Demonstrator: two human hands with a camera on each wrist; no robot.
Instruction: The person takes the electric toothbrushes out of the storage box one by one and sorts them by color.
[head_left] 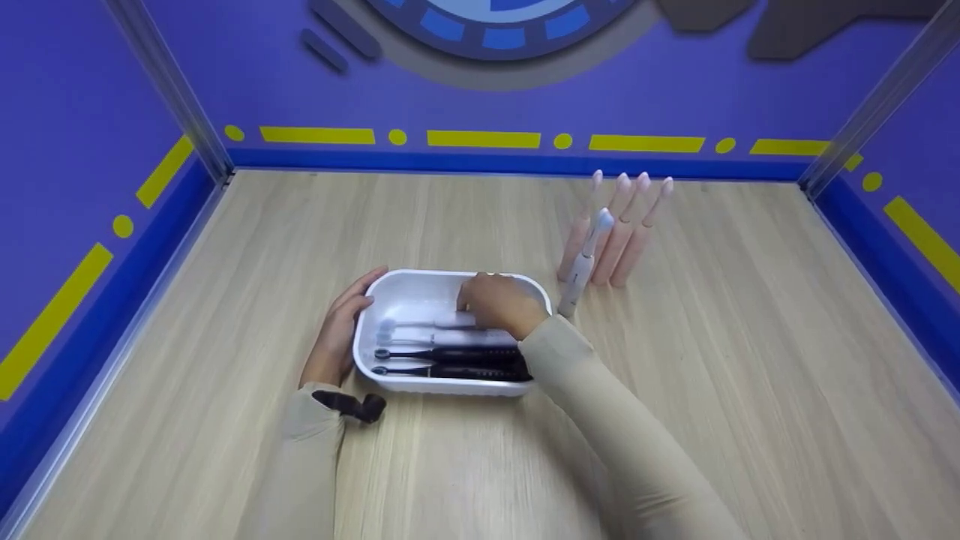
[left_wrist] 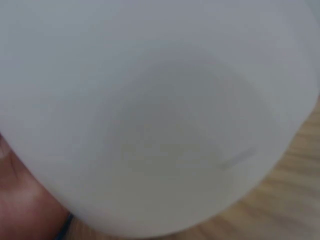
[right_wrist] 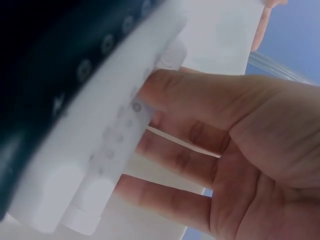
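Note:
A white plastic basket (head_left: 442,386) lies on the table, with two black electric toothbrushes (head_left: 450,371) side by side along its near wall. Behind them lie two white electric toothbrushes (head_left: 442,337), blurred in the head view. My right hand (head_left: 504,304) reaches into the basket and pinches the rear white toothbrush (right_wrist: 112,137) by its handle, thumb (right_wrist: 185,95) on the button side and fingers behind. Along the basket's left wall rests my left hand (head_left: 337,330), its fingers stretched to the rim at the far left corner. The left wrist view is filled mostly by the basket's wall (left_wrist: 160,125).
Right of the basket, a white electric toothbrush (head_left: 577,277) stands upright on its base. Several pink electric toothbrushes (head_left: 619,244) stand upright close behind it. Blue-purple panels (head_left: 480,105) with yellow marks enclose the wooden table (head_left: 712,375) at the back and sides.

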